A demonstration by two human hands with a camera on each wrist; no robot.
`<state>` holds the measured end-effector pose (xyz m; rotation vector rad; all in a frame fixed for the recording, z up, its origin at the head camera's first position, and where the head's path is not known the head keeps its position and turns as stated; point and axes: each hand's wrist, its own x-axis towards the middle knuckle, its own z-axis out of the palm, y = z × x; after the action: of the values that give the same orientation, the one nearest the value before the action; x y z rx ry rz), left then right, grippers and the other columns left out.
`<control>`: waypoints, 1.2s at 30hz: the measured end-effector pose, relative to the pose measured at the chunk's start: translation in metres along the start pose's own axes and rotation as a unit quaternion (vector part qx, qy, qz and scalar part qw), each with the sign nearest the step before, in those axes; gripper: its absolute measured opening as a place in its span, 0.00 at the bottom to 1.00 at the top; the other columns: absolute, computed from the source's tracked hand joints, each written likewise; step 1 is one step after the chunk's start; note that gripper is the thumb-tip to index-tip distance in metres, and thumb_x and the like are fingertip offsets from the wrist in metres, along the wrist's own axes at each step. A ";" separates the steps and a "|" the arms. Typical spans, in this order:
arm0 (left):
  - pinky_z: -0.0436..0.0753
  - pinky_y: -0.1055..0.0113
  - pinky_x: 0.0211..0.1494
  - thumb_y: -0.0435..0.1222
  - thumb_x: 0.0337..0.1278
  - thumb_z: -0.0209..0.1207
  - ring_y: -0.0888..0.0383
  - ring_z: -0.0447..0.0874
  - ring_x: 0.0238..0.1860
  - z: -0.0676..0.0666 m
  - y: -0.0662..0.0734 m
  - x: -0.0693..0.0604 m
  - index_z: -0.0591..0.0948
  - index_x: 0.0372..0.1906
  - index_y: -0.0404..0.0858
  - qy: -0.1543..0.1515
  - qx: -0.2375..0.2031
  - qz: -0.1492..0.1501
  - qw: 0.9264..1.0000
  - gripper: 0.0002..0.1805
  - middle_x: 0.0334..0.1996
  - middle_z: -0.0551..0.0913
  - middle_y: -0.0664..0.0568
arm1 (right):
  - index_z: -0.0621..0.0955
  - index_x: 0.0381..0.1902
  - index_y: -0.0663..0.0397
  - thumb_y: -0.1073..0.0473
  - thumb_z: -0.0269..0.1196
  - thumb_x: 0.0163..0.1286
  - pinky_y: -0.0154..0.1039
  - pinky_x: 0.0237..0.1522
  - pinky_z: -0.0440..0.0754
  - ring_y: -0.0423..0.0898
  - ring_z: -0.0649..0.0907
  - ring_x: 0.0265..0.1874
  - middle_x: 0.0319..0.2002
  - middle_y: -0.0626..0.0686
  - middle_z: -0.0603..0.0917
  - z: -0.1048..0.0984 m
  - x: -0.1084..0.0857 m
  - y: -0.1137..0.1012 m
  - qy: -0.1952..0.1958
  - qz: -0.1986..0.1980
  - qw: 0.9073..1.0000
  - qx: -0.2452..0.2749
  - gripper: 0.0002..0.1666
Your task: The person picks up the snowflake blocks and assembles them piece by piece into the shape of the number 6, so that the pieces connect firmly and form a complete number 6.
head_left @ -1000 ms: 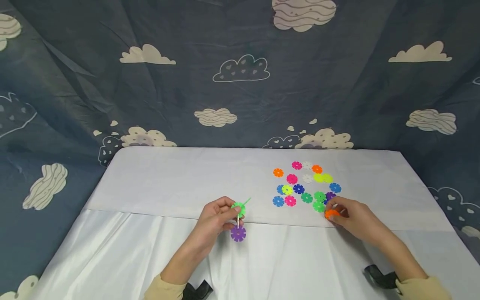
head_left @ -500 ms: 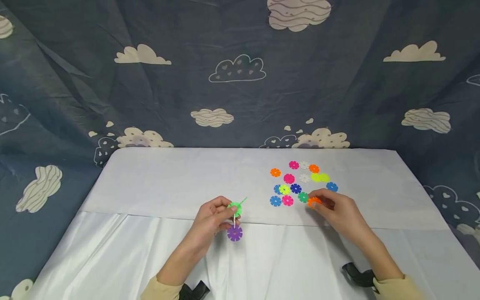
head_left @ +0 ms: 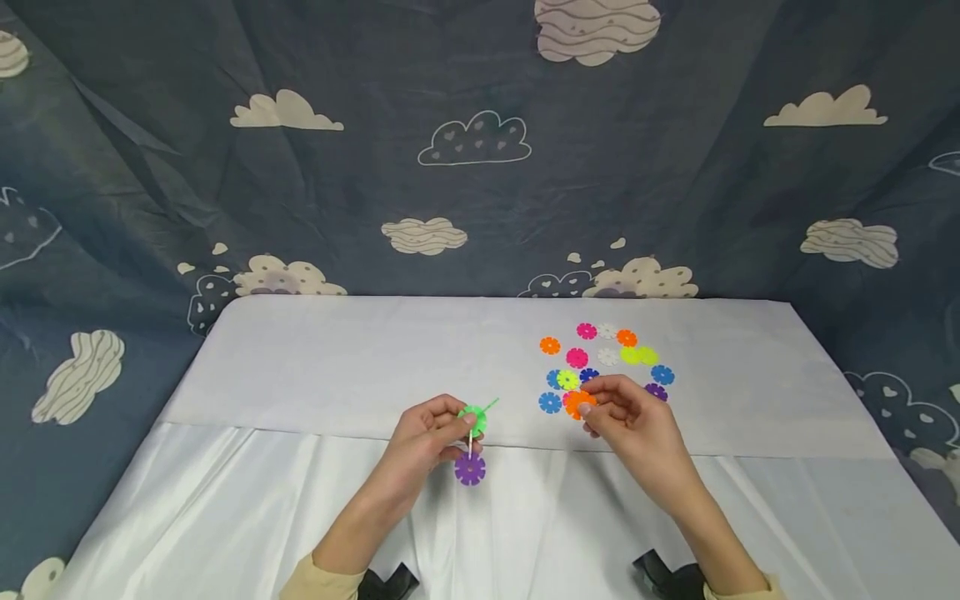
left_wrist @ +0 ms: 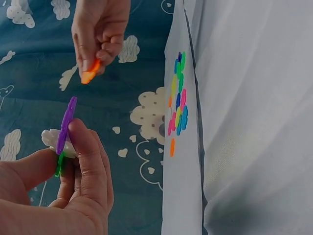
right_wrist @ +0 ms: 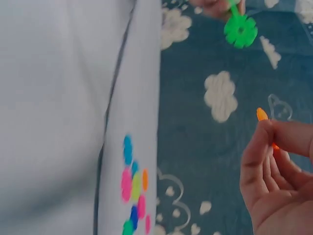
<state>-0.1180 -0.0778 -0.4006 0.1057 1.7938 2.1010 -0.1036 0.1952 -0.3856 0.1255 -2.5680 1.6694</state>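
My left hand (head_left: pixel 423 442) pinches a small cluster of joined notched plastic discs above the front part of the table. In it are a bright green disc (head_left: pixel 474 421), a purple disc (head_left: pixel 470 469) at the bottom and a white disc (left_wrist: pixel 51 138) between, clearest in the left wrist view. Another green piece sticks out edge-on at the upper right. Between thumb and fingertips my right hand (head_left: pixel 641 429) holds an orange disc (head_left: pixel 577 405), seen nearly edge-on in the right wrist view. It is apart from the cluster. Fingers hide part of both.
Loose discs in several colours lie at the right of the white table (head_left: pixel 337 358), among them a purple disc (head_left: pixel 656 391), a blue disc (head_left: pixel 550 402) and an orange disc (head_left: pixel 550 345). My right hand covers some. A dark cloud-patterned cloth (head_left: pixel 480 192) hangs behind.
My right hand has moved left with the orange disc, from the right edge of the loose discs towards my left hand. The left hand stays nearly still with its cluster.
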 end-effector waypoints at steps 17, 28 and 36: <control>0.79 0.66 0.35 0.33 0.60 0.64 0.54 0.84 0.30 0.004 0.000 -0.003 0.79 0.39 0.30 -0.023 0.024 -0.006 0.999 0.10 0.31 0.85 0.41 | 0.80 0.51 0.55 0.67 0.64 0.69 0.39 0.40 0.84 0.59 0.83 0.34 0.37 0.53 0.84 0.035 -0.016 -0.014 0.009 -0.020 0.995 0.097 0.14; 0.79 0.68 0.32 0.31 0.59 0.63 0.55 0.83 0.27 0.006 0.000 -0.005 0.79 0.35 0.29 -0.058 0.051 0.015 0.997 0.07 0.28 0.85 0.43 | 0.81 0.51 0.55 0.68 0.64 0.68 0.41 0.40 0.85 0.57 0.83 0.32 0.36 0.53 0.83 0.049 -0.018 -0.014 -0.013 -0.016 0.994 0.109 0.14; 0.78 0.69 0.32 0.30 0.60 0.63 0.56 0.82 0.27 0.007 -0.001 -0.005 0.78 0.36 0.27 -0.055 0.053 0.021 0.997 0.08 0.28 0.85 0.44 | 0.81 0.50 0.56 0.67 0.64 0.68 0.40 0.39 0.85 0.60 0.83 0.32 0.36 0.53 0.83 0.050 -0.019 -0.012 -0.007 -0.017 0.994 0.108 0.13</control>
<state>-0.1115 -0.0728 -0.3993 0.2837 1.8517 1.9878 -0.0847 0.1452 -0.3965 0.1925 -2.3733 1.9340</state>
